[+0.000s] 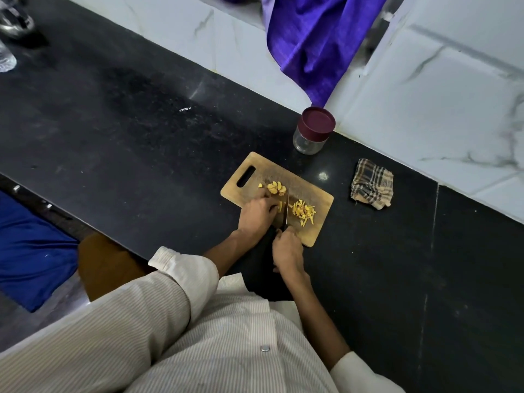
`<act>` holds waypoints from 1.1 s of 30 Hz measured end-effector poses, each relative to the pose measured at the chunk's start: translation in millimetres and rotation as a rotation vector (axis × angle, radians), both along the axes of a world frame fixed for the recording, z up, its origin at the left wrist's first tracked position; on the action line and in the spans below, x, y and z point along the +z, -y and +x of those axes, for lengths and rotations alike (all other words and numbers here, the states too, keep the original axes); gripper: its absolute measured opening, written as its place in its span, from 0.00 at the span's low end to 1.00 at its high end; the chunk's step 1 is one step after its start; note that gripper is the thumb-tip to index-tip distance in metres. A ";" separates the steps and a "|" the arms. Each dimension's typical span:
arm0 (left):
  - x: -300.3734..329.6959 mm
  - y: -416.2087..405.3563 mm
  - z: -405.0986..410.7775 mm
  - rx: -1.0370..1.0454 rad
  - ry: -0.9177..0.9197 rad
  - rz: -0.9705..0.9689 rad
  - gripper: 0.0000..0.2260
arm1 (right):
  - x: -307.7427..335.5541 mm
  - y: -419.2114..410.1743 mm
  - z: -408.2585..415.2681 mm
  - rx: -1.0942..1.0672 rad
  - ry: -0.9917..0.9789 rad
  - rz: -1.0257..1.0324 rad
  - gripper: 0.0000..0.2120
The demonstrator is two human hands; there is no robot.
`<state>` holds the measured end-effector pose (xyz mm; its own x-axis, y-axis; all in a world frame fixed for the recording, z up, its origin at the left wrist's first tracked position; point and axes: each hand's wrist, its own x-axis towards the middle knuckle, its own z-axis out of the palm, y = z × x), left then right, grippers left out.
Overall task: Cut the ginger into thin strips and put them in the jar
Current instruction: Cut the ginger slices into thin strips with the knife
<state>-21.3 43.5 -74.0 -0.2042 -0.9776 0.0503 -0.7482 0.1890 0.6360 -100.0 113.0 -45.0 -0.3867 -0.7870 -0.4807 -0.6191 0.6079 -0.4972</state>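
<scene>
Right at the centre of the frame we work on a wooden cutting board (317, 222) lying on the black counter (127, 137). Our left hand (256, 214) curls its fingers over a ginger piece (280, 206), pinning it down, while our right hand (287, 248) grips the knife (287, 209), blade upright between that piece and the pile of strips (304, 211). More ginger slices (276, 188) sit just above. The jar (312, 131), lid on, stands beyond the board; a checked cloth (372, 183) lies to its right.

No readable text, labels — none legible
</scene>
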 end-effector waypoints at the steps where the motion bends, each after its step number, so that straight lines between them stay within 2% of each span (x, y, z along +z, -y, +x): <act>1: 0.4 0.2 0.1 -0.001 0.000 -0.004 0.08 | -0.6 0.1 -0.6 -0.004 0.008 -0.003 0.12; 6: 2.2 -0.4 0.2 -0.002 0.003 -0.011 0.08 | -0.7 -4.5 -13.5 -0.023 0.051 -0.020 0.08; 14: 0.6 -1.5 0.3 -0.001 -0.016 -0.016 0.08 | 5.8 -5.5 -29.1 0.020 0.062 -0.004 0.12; 33: 2.5 -1.0 -0.1 -0.006 -0.005 -0.028 0.10 | 7.4 -10.0 -17.4 0.101 0.102 -0.021 0.13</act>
<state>-21.5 44.6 -71.5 -0.2096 -0.9746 0.0790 -0.7439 0.2114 0.6340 -117.4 123.0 -37.6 -0.2545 -0.8300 -0.4964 -0.6221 0.5335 -0.5730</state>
